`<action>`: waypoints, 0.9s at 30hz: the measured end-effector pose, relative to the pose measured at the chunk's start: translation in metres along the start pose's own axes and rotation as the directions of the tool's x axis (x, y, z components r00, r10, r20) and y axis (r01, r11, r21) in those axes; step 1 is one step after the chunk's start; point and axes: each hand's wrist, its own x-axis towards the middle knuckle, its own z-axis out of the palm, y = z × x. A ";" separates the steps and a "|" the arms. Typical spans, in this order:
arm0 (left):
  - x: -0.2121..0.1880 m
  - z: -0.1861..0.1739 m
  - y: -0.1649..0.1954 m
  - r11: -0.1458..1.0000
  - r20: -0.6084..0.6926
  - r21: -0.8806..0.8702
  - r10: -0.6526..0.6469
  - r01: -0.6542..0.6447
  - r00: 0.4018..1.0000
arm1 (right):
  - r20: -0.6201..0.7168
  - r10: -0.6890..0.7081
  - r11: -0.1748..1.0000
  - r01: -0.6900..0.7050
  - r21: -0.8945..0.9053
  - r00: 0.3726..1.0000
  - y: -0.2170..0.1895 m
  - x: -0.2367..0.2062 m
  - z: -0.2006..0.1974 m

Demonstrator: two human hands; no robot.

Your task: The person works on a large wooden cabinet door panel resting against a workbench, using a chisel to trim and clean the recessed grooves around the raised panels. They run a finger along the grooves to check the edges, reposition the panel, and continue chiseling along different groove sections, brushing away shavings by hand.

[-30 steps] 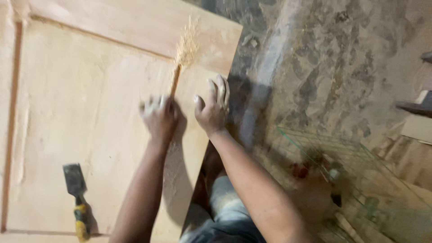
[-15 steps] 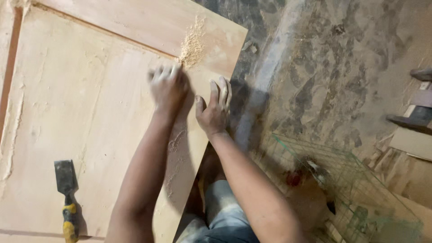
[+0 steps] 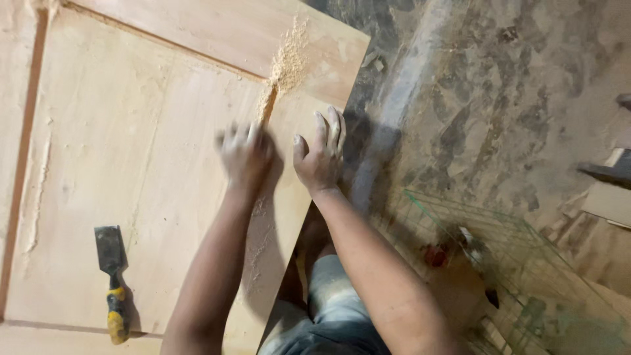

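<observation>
The wooden door panel (image 3: 131,164) lies flat under both hands. The right hand (image 3: 320,158) presses on its edge, fingers spread, holding nothing. The left hand (image 3: 246,154) is blurred; its grip cannot be told. Sawdust (image 3: 288,62) lies beyond, and a chisel (image 3: 112,279) lies well apart.

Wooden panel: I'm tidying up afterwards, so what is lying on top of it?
On the wooden panel lie a chisel with a yellow-and-black handle and a sawdust pile. Both hands rest there: left hand, blurred, and right hand. Anything beneath them is hidden.
</observation>
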 end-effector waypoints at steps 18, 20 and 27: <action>-0.067 -0.011 -0.007 0.993 0.148 -0.072 -0.077 0.089 0.986 | -0.014 -0.020 1.000 0.020 0.002 1.000 -0.001 -0.002 0.001; -0.030 0.002 0.000 0.990 0.093 -0.086 -0.102 0.110 0.990 | -0.021 -0.029 0.999 0.028 -0.018 0.999 -0.001 -0.004 0.002; -0.051 -0.033 0.000 0.993 -0.004 -0.107 -0.051 0.050 0.999 | -0.026 -0.019 1.000 0.019 -0.013 0.999 -0.008 -0.005 0.000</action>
